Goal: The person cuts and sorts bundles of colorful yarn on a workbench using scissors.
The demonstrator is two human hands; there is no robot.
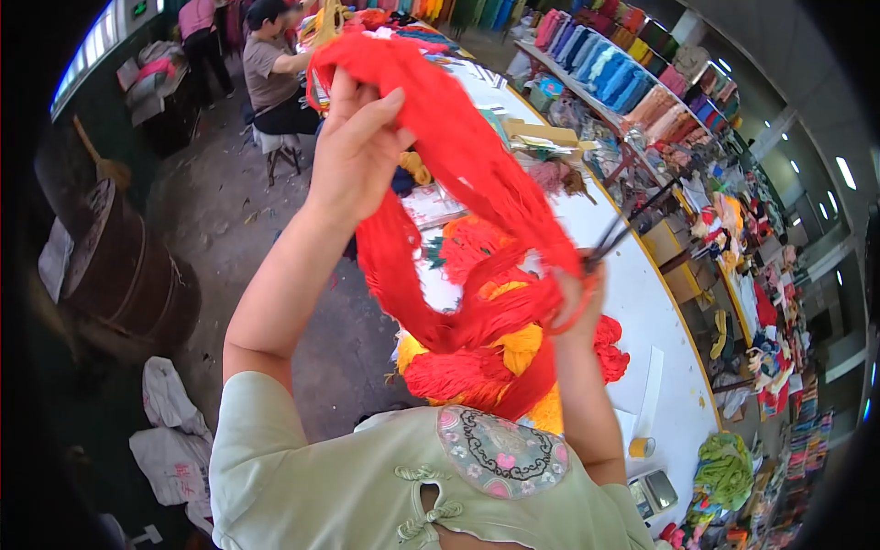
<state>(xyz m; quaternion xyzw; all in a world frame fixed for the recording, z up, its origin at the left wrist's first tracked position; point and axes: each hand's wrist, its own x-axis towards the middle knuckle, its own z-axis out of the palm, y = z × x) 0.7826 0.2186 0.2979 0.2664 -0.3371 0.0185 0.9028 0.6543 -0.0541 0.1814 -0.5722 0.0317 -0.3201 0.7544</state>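
A large loop of red yarn, a skein (467, 156), is stretched in the air between my two hands. My left hand (357, 151) is raised at its upper left end, the fingers hooked inside the loop and the thumb against the strands. At its lower right end is my right hand (582, 298), slightly blurred, closed round scissors (632, 220). Their dark blades point up and to the right, and a red handle loop shows at the fingers. Below the skein lie more red yarn (458, 376) and yellow yarn (521, 348) bundles on the table.
The long white table (632, 275) carries yarn, cardboard (541, 133), yellow tape (642, 447) and a small device (653, 495). A person (275, 69) sits at the far left side. A rusty drum (133, 257) and white sacks (170, 440) stand left. Yarn racks (605, 69) line the right.
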